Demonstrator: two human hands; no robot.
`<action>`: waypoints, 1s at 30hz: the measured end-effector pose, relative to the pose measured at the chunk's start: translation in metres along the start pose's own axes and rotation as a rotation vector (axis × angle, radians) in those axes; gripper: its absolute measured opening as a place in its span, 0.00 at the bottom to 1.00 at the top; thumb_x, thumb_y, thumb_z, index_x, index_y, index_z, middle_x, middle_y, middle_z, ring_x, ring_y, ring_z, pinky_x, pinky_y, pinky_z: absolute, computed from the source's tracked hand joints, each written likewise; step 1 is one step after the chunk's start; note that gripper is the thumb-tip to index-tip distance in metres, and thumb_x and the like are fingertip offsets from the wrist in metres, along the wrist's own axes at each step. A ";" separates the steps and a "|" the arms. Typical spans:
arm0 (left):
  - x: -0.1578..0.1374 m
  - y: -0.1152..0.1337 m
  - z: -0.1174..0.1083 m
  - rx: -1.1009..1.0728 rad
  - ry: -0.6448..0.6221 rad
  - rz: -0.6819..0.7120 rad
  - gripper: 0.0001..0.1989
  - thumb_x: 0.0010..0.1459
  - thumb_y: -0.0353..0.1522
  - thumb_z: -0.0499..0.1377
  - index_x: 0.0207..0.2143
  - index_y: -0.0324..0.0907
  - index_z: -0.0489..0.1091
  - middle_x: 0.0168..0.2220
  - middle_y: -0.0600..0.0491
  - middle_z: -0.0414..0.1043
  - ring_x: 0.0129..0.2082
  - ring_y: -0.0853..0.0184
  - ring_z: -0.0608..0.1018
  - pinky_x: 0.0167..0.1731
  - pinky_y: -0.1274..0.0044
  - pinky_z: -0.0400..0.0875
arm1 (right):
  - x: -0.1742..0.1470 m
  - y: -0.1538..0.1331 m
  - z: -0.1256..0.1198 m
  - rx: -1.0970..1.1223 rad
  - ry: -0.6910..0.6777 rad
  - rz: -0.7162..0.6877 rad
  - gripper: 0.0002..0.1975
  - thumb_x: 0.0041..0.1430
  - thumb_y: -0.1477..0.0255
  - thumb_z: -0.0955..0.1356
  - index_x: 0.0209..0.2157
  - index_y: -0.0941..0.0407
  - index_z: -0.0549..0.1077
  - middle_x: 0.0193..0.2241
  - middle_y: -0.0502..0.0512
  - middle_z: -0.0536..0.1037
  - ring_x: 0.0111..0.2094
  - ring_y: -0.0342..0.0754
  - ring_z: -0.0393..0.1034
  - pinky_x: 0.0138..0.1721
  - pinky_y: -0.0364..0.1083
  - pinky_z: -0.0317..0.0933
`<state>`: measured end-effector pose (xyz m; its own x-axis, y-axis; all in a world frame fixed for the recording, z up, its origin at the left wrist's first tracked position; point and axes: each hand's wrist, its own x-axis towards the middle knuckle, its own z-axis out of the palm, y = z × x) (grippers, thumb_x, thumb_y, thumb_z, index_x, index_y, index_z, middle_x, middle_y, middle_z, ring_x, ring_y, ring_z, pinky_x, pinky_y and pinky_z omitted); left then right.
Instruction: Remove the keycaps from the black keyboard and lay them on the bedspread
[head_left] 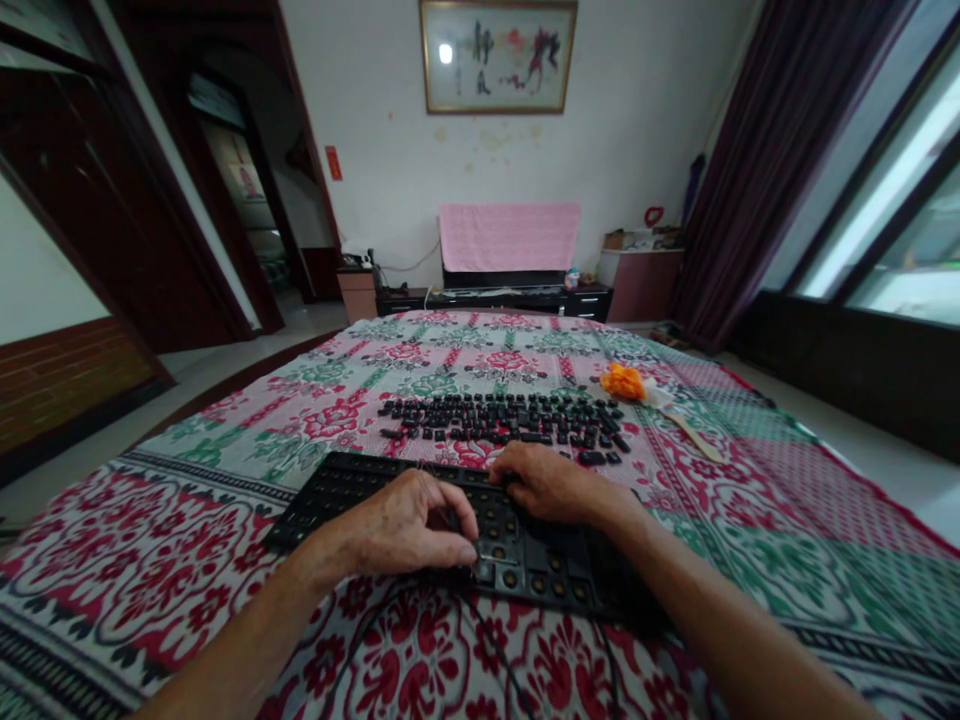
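A black keyboard (536,565) lies slanted on the patterned cloth in front of me, its right part bare of keycaps with the round key seats showing. My left hand (409,520) is over its middle, thumb and index finger brought together near the front edge; whatever is between the tips is too small to make out. Close to the keyboard's back edge, my right hand (547,482) rests with curled fingers, their tips partly hidden. Behind the keyboard, many loose black keycaps (502,415) lie spread in rough rows. A dark cable (495,640) runs toward me from the front edge.
The red, green and white patterned cloth (247,590) covers the table. An orange bunched thing (622,381) lies right of the keycaps, beside a pale wooden handle (697,440). Beyond the table stand a low black cabinet (510,298) and a pink cloth (510,236) over a dark panel.
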<state>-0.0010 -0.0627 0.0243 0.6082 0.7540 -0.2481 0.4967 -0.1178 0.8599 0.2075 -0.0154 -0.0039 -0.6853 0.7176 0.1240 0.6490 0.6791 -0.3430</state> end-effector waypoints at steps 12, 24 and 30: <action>0.003 -0.002 0.009 0.096 0.034 0.031 0.10 0.44 0.33 0.57 0.31 0.38 0.71 0.20 0.58 0.65 0.19 0.76 0.63 0.18 0.84 0.55 | 0.012 -0.016 0.032 -0.041 0.170 0.026 0.10 0.56 0.77 0.59 0.37 0.59 0.69 0.34 0.57 0.66 0.37 0.45 0.61 0.39 0.43 0.55; -0.002 0.003 0.013 0.377 0.110 0.064 0.09 0.45 0.34 0.57 0.31 0.43 0.73 0.19 0.59 0.64 0.20 0.74 0.64 0.19 0.84 0.55 | 0.012 -0.015 0.036 -0.023 0.232 0.006 0.08 0.55 0.76 0.60 0.36 0.59 0.68 0.33 0.55 0.65 0.36 0.45 0.60 0.40 0.43 0.54; 0.001 0.000 0.014 0.394 0.099 0.067 0.11 0.46 0.35 0.56 0.32 0.42 0.73 0.21 0.58 0.66 0.20 0.74 0.65 0.19 0.83 0.56 | 0.013 -0.013 0.033 0.001 0.217 0.006 0.08 0.54 0.76 0.61 0.35 0.59 0.68 0.32 0.55 0.66 0.35 0.44 0.60 0.38 0.43 0.54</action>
<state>0.0085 -0.0709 0.0172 0.5942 0.7927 -0.1366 0.6688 -0.3925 0.6314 0.1787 -0.0203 -0.0287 -0.5941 0.7383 0.3193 0.6528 0.6745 -0.3449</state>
